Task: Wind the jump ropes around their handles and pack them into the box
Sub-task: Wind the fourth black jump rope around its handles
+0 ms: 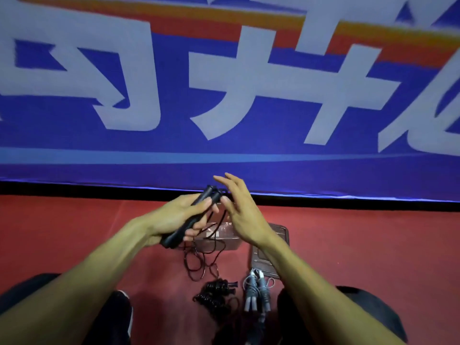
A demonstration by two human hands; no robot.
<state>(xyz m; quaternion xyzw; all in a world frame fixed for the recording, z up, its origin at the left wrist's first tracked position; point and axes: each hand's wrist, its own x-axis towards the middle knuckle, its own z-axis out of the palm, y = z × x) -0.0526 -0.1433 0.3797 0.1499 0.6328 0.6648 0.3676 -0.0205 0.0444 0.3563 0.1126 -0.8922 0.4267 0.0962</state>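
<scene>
We are gripping two black handles (193, 215) in our left hand (174, 217) | right hand (242, 212) hovering fingers spread | box (219, 235) partly hidden behind both | two wound ropes lying near: black (214, 292), grey (256, 292) | cord (199, 265) dangling.

A red floor (373, 245) lies under the grip. Beyond it stands a blue banner (174, 150) with large white characters and an orange stripe.
</scene>
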